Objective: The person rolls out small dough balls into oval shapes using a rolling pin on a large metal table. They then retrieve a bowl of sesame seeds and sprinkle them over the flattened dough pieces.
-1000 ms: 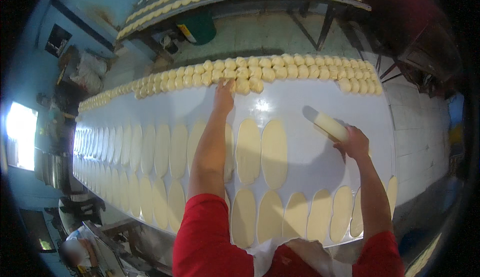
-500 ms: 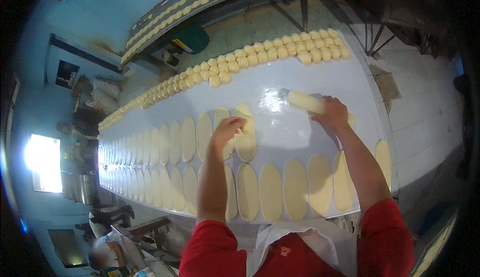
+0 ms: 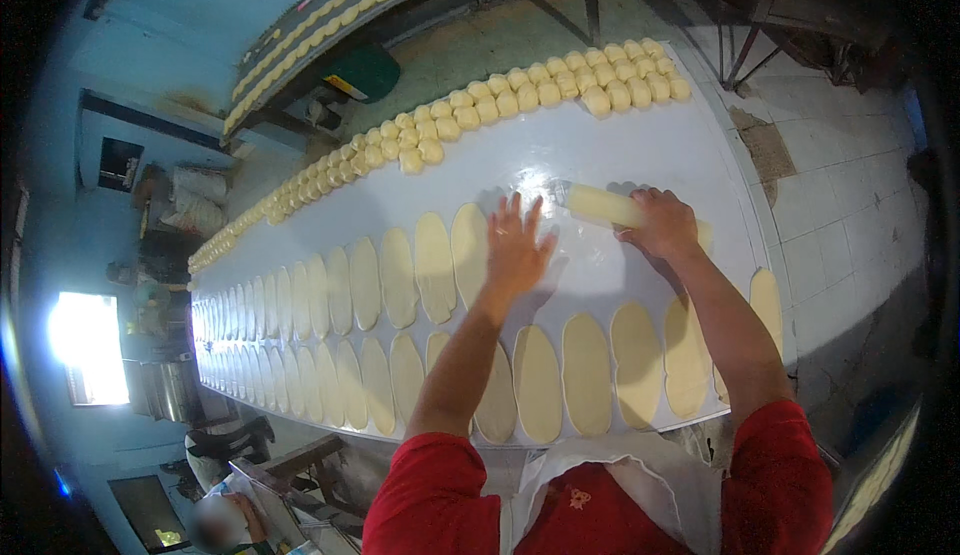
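Note:
My right hand (image 3: 662,225) is wrapped over a thick, pale rolling pin (image 3: 598,205) that lies slantwise on the table. Fingers spread, my left hand (image 3: 517,247) is above the tabletop between the pin and the rightmost flattened dough oval (image 3: 467,255) of the upper row; nothing is in it. Whether its palm touches the surface I cannot tell. Long dough ovals lie side by side in two rows, the lower one including a dough piece (image 3: 586,375) in front of me. My left forearm partly covers a few ovals of that row.
Rounded dough balls (image 3: 520,95) line the long pale table (image 3: 600,160) along its far edge. Beyond it stand a shelf (image 3: 340,40) with more dough pieces and a green bin (image 3: 370,75). A person (image 3: 220,520) is at the lower left.
My left hand has moved right, off the last dough oval of the upper row, and its fingers have spread. My right hand stays on the rolling pin. The whole view has shifted slightly.

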Available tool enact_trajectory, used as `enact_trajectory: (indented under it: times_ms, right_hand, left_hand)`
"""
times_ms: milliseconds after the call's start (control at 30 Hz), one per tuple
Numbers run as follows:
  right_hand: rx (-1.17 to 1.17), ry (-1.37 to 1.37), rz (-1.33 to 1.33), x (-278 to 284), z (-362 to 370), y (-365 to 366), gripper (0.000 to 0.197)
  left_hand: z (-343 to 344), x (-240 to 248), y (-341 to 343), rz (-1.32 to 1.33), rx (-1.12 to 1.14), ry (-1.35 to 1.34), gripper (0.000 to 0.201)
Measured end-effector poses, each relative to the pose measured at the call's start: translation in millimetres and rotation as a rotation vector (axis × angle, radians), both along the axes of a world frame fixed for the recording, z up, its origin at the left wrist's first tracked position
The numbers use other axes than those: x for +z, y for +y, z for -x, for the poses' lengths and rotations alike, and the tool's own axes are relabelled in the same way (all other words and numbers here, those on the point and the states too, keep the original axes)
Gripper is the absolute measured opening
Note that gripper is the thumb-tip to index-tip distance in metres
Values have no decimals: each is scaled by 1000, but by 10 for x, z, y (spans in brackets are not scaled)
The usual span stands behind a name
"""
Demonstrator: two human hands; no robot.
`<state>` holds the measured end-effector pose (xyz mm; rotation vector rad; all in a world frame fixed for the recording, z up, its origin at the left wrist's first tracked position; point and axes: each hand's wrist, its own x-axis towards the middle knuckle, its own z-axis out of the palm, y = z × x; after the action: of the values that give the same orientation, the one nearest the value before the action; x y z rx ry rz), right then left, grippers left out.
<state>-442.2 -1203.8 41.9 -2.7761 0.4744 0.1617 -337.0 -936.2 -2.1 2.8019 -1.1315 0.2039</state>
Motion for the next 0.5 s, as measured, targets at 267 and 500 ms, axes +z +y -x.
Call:
enact_trajectory:
  times_ms: [267, 500]
  right_hand:
    - [443, -126, -123, -122, -287, 614, 77]
    - [578, 74, -9, -256, -650, 941, 77]
  left_hand:
    - [-160, -387, 553, 1015, 126, 735, 49]
    - [187, -503, 684, 504, 322, 469, 38]
